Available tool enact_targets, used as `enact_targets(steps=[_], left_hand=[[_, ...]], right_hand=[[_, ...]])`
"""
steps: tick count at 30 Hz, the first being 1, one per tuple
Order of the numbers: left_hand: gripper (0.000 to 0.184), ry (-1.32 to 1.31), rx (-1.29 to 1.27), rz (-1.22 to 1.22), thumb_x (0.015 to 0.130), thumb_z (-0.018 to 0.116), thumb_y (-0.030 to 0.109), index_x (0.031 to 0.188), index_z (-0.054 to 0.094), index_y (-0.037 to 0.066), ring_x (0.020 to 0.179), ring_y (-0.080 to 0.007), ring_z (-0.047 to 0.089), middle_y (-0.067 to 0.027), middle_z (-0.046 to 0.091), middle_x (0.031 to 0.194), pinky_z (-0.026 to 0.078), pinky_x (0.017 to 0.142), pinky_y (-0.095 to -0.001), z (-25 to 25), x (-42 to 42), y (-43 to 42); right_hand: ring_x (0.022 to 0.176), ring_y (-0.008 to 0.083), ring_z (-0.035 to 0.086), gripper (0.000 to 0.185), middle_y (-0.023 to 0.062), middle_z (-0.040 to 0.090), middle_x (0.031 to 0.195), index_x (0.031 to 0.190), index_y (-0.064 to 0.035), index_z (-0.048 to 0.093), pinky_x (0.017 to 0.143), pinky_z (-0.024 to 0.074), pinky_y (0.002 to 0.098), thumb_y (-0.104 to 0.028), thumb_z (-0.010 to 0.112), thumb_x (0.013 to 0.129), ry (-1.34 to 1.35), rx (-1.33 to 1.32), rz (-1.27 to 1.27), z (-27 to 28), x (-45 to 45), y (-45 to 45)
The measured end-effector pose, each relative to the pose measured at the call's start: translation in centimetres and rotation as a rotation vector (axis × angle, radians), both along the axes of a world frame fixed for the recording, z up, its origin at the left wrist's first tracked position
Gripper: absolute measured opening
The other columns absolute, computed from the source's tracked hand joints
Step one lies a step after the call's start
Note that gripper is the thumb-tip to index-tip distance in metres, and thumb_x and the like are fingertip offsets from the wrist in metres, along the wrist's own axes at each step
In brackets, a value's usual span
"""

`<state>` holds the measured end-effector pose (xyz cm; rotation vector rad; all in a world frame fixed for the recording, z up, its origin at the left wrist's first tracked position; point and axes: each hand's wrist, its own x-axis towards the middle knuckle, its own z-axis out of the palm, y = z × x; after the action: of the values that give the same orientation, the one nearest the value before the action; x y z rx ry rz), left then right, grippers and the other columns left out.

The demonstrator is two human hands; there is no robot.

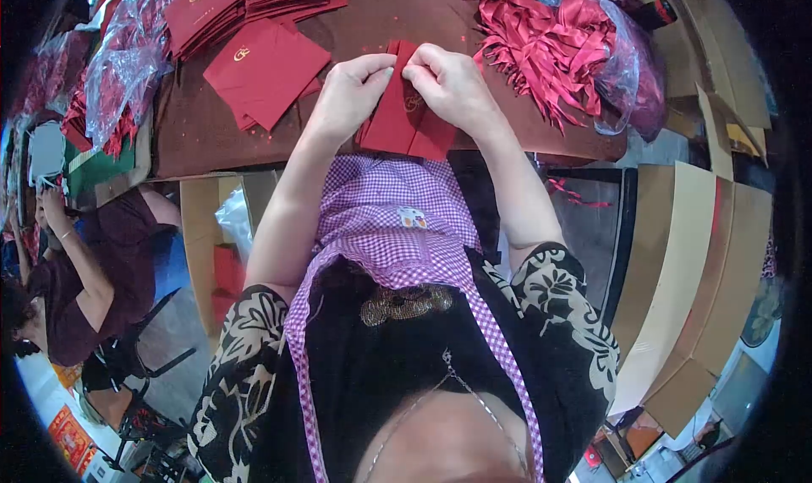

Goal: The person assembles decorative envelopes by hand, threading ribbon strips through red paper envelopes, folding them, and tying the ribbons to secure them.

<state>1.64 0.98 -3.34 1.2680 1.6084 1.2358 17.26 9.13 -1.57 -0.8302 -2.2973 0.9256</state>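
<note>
Between my two hands a red paper packet (409, 111) with a gold emblem lies at the table's near edge, its upper part narrow and its lower part spread. My left hand (357, 90) pinches at its upper left side, thumb and forefinger together. Over the upper right side, my right hand (450, 87) is closed in a pinch with bent fingers. What exactly lies between the fingertips is too small to make out. To the left of my left hand rest loose red packets (266, 70) of the same kind, overlapping each other.
Stacked red packets (203, 13) stand at the back left, beside clear plastic bags (127, 68). A heap of red ribbons (545, 52) lies on the brown table (220, 149) at right. Cardboard boxes (698, 288) line the right side. Another person (85, 271) sits at left.
</note>
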Motion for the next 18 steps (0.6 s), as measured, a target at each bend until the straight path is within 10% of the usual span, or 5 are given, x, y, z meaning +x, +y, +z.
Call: enact_targets(steps=[5,10,14,18], left_hand=[[0.019,0.256,0.107,0.100,0.090,0.053,0.011,0.102,0.061,-0.002,0.092,-0.0353,0.064,-0.0237,0.064,0.094,0.049,0.079,-0.0395,-0.1,0.9,-0.2],[0.017,0.310,0.111,0.091,0.090,0.052,0.013,0.098,0.060,-0.001,0.092,-0.0366,0.062,-0.0227,0.063,0.093,0.048,0.079,-0.0421,-0.1,1.3,-0.1],[0.016,0.271,0.085,0.093,0.091,0.052,0.013,0.096,0.060,0.000,0.090,-0.0391,0.061,-0.0223,0.063,0.092,0.048,0.077,-0.0431,-0.2,1.4,-0.2],[0.018,0.094,-0.002,0.153,0.094,0.050,0.013,0.097,0.061,-0.001,0.071,-0.0113,0.058,-0.0087,0.063,0.078,0.047,0.065,-0.0243,-0.5,0.1,-0.7]], right_hand=[[0.062,0.0250,0.060,0.020,0.0120,0.062,0.070,0.087,0.0005,0.061,0.061,0.0477,0.0344,-0.020,0.064,0.084,-0.095,0.156,0.100,1.0,0.7,0.4],[0.091,0.0252,0.061,0.021,0.0104,0.064,0.098,0.103,-0.0047,0.063,0.076,0.0486,0.0334,-0.007,0.063,0.082,0.011,0.492,0.081,2.4,0.6,2.9],[0.090,0.0180,0.062,0.026,0.0078,0.064,0.097,0.105,-0.0040,0.063,0.080,0.0488,0.0288,0.002,0.061,0.079,0.092,0.062,0.239,0.8,0.3,3.4],[0.086,0.0075,0.055,0.027,-0.0002,0.060,0.091,0.106,-0.0019,0.060,0.076,0.0463,0.0232,0.004,0.059,0.080,0.150,-0.214,0.260,0.3,1.0,3.8]])
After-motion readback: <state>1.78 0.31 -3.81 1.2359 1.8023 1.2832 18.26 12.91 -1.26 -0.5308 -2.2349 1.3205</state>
